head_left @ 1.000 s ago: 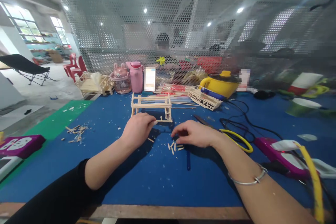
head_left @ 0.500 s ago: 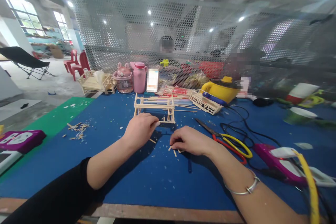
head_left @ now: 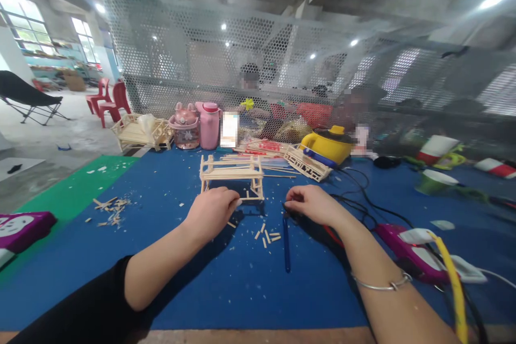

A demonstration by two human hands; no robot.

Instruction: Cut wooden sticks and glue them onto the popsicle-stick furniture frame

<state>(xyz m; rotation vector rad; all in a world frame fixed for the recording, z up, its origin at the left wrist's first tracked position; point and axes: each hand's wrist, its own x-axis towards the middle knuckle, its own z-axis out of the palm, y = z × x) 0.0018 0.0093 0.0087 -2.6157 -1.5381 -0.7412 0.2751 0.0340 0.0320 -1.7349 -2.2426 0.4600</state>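
Note:
My left hand (head_left: 213, 209) is closed on the front lower edge of a small wooden-stick frame (head_left: 231, 174), thumb and fingers pinching near its bottom rail. My right hand (head_left: 310, 204) has its fingertips pinched together at the far end of a slim blue tool (head_left: 287, 244) lying on the table; its dark tip is partly hidden. Between the hands lie several short cut stick pieces (head_left: 266, 236), with another small piece (head_left: 231, 224) below my left hand. My right hand and forearm cover most of the scissors, leaving only a bit of red handle (head_left: 334, 235) in sight.
Behind the frame are long thin sticks (head_left: 278, 176), a slatted wooden piece (head_left: 307, 164), a yellow pot (head_left: 332, 145), a pink flask (head_left: 209, 126) and a pink jar (head_left: 186, 131). Power strips (head_left: 415, 252) with cables lie right. Stick scraps (head_left: 113, 209) lie left.
My right hand has moved right, away from the short stick pieces, to the blue tool's far end. My left hand stays on the wooden frame. The view has shifted slightly.

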